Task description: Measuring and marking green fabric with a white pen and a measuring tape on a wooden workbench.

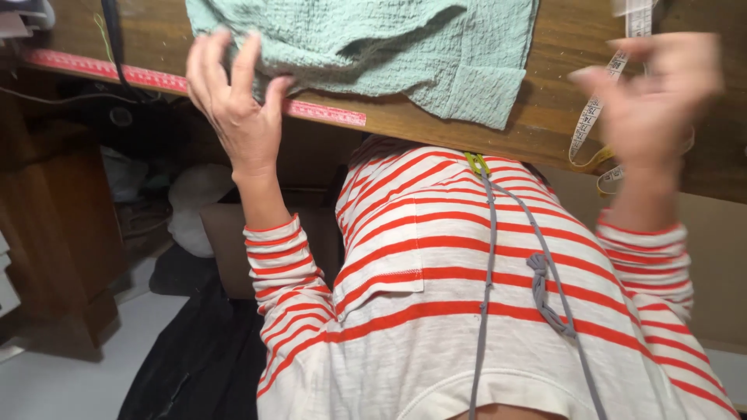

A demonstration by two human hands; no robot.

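Left hand (pixel 233 105) is at the front edge of the counter (pixel 436 128), fingers spread and loosely curled, fingertips touching the near edge of the green cloth (pixel 373 47). Not clenched; whether it actually pinches the cloth, can't tell.

Right hand (pixel 654 97) is raised off the counter, blurred, fingers open and relaxed, gripping nothing visible. The measuring tape (pixel 591 124) hangs just beside it, draped over the counter edge with its yellow end curling below; contact with the hand unclear because of blur.

Green cloth lies flat on the wooden counter, crinkled texture, one folded corner reaching close to the counter's front edge, between the two hands.

A red ruler strip (pixel 194 84) runs along the counter's front edge, passing behind the left hand.

Person wears a white shirt with red stripes (pixel 436 295); a grey cord (pixel 537 288) hangs down the chest, knotted partway, with a small green clip (pixel 476 163) at its upper end.

Under the counter: dark fabric (pixel 194 358) on the pale floor, wooden furniture (pixel 54 233) at the side.
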